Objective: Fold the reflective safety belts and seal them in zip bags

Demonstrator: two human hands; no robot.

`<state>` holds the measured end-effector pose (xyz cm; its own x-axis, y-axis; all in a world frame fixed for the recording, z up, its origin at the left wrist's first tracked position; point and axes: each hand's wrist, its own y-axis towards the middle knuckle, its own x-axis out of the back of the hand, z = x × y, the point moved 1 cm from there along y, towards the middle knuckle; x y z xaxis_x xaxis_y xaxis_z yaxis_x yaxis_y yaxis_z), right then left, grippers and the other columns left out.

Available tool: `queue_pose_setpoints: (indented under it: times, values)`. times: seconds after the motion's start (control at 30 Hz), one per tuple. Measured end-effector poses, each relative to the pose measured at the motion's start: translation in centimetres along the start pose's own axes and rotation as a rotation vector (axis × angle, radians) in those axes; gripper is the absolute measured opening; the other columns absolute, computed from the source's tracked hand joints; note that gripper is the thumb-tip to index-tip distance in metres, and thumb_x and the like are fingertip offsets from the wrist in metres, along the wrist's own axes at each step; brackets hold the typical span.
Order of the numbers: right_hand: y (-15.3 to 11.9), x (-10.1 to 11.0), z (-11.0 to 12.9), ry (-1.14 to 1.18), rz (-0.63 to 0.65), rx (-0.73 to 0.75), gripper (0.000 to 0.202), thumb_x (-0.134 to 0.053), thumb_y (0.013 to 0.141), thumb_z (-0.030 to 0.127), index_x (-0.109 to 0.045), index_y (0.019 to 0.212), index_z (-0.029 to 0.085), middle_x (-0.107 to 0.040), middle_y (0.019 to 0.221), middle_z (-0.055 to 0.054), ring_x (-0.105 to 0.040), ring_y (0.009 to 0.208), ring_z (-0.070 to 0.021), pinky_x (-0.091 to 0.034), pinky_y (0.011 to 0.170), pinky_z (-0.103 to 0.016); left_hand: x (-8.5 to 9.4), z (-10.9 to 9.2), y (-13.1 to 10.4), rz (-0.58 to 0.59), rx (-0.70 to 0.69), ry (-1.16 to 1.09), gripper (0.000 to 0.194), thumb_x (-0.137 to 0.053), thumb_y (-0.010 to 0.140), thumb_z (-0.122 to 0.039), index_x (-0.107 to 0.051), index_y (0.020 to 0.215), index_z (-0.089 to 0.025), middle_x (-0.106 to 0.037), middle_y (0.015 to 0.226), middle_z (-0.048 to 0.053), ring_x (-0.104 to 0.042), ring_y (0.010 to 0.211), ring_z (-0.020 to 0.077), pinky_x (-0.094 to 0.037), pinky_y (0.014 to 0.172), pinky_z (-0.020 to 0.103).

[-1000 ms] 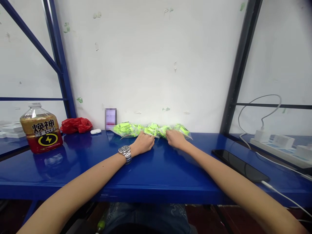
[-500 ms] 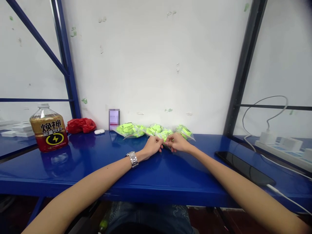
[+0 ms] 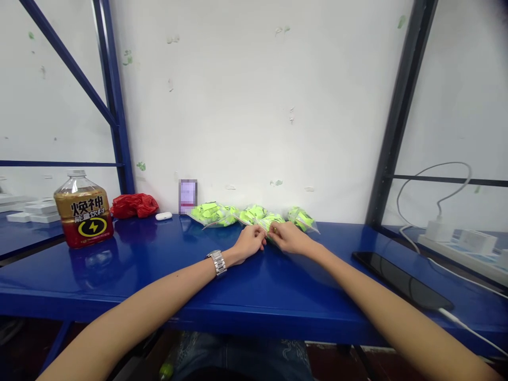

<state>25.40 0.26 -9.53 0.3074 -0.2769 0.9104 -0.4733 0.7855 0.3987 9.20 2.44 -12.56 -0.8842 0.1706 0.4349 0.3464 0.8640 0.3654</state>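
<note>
Clear plastic bags filled with yellow-green pieces lie along the back of the blue table. My left hand (image 3: pixel 251 241), with a silver watch on its wrist, pinches the near edge of the middle bag (image 3: pixel 271 219). Close beside it, my right hand (image 3: pixel 289 238) has its fingers closed on the same bag's edge, partly hiding it. Another bag (image 3: pixel 214 214) rests to the left, and a smaller one (image 3: pixel 302 218) sits behind my right hand.
A large drink bottle (image 3: pixel 83 210), a red plastic bag (image 3: pixel 135 205) and a white case (image 3: pixel 163 216) are at the left. A phone (image 3: pixel 188 197) leans on the wall. Another phone (image 3: pixel 402 279) with a cable lies right, near a power strip (image 3: pixel 464 254).
The view has shifted slightly. My right hand has turned a little, its fingers now more tucked behind the hand; both hands remain at the middle bag.
</note>
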Motion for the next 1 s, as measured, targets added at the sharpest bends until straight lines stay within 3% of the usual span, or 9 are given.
queue_pose_setpoints:
  times: [0.17, 0.33, 0.5, 0.6, 0.7, 0.83, 0.9, 1.0]
  values:
    - [0.3, -0.3, 1.2, -0.314, 0.034, -0.043, 0.011, -0.049, 0.086, 0.024, -0.058, 0.084, 0.017, -0.066, 0.08, -0.008, -0.061, 0.069, -0.0191, -0.025, 0.053, -0.026, 0.1, -0.1, 0.0, -0.082, -0.003, 0.119, 0.016, -0.048, 0.076, -0.02, -0.054, 0.062, -0.016, -0.053, 0.054, -0.003, -0.048, 0.05, 0.0094, -0.032, 0.049, 0.02]
    - [1.0, 0.8, 1.2, -0.483, -0.046, -0.126, 0.017, -0.044, 0.088, 0.021, -0.057, 0.095, 0.014, -0.067, 0.088, -0.014, -0.063, 0.076, -0.0235, -0.03, 0.058, -0.028, 0.3, -0.4, 0.1, -0.228, 0.008, 0.245, 0.028, -0.051, 0.072, -0.021, -0.039, 0.047, -0.018, -0.037, 0.045, -0.004, -0.036, 0.049, 0.0094, -0.022, 0.05, 0.023]
    - [0.5, 2.9, -1.2, -0.449, -0.194, -0.343, 0.015, -0.043, 0.089, 0.023, -0.057, 0.089, 0.017, -0.067, 0.088, -0.011, -0.062, 0.075, -0.0216, -0.028, 0.056, -0.027, 0.2, -0.1, 0.3, -0.246, -0.013, 0.347, 0.039, -0.054, 0.072, -0.024, -0.032, 0.04, -0.02, -0.03, 0.041, -0.003, -0.032, 0.046, 0.0106, -0.02, 0.05, 0.026]
    - [0.1, 3.1, -1.8, -0.354, -0.196, -0.269, 0.013, -0.046, 0.088, 0.025, -0.057, 0.085, 0.018, -0.066, 0.081, -0.008, -0.059, 0.071, -0.0189, -0.025, 0.055, -0.026, 0.3, 0.2, 0.1, -0.229, 0.001, 0.488, 0.04, -0.056, 0.073, -0.027, -0.035, 0.041, -0.02, -0.034, 0.041, -0.002, -0.035, 0.044, 0.0116, -0.021, 0.05, 0.027]
    - [0.1, 2.7, -1.8, -0.205, -0.235, -0.135, 0.019, -0.041, 0.091, 0.026, -0.056, 0.082, 0.019, -0.064, 0.073, -0.004, -0.056, 0.065, -0.0156, -0.027, 0.056, -0.026, 0.6, 0.0, -0.5, -0.216, -0.037, 0.673, 0.035, -0.056, 0.076, -0.031, -0.042, 0.046, -0.019, -0.042, 0.045, 0.0, -0.042, 0.045, 0.0139, -0.024, 0.052, 0.028]
    - [0.4, 1.8, -2.7, -0.123, -0.336, -0.168, 0.022, -0.036, 0.094, 0.023, -0.056, 0.091, 0.016, -0.065, 0.083, -0.007, -0.058, 0.076, -0.0172, -0.033, 0.066, -0.026, 1.1, -1.0, -1.4, -0.19, -0.355, 0.897, 0.025, -0.046, 0.089, -0.028, -0.053, 0.067, -0.018, -0.058, 0.06, 0.003, -0.053, 0.056, 0.0171, -0.032, 0.063, 0.03]
    - [0.4, 1.2, -3.2, -0.083, -0.3, -0.202, 0.02, -0.038, 0.093, 0.022, -0.056, 0.097, 0.014, -0.066, 0.089, -0.01, -0.06, 0.084, -0.0188, -0.035, 0.071, -0.026, 1.2, -1.3, -1.5, -0.155, -0.487, 0.954, 0.022, -0.042, 0.094, -0.031, -0.056, 0.083, -0.017, -0.065, 0.074, 0.005, -0.058, 0.066, 0.0188, -0.035, 0.069, 0.032]
    - [0.4, 0.4, -3.5, 0.032, -0.197, -0.229, 0.026, -0.032, 0.096, 0.024, -0.056, 0.096, 0.014, -0.066, 0.085, -0.009, -0.061, 0.08, -0.018, -0.036, 0.07, -0.026, 1.1, -1.3, -1.2, -0.103, -0.547, 1.031, 0.03, -0.043, 0.095, -0.042, -0.055, 0.108, -0.017, -0.068, 0.088, 0.008, -0.062, 0.079, 0.0229, -0.037, 0.074, 0.034]
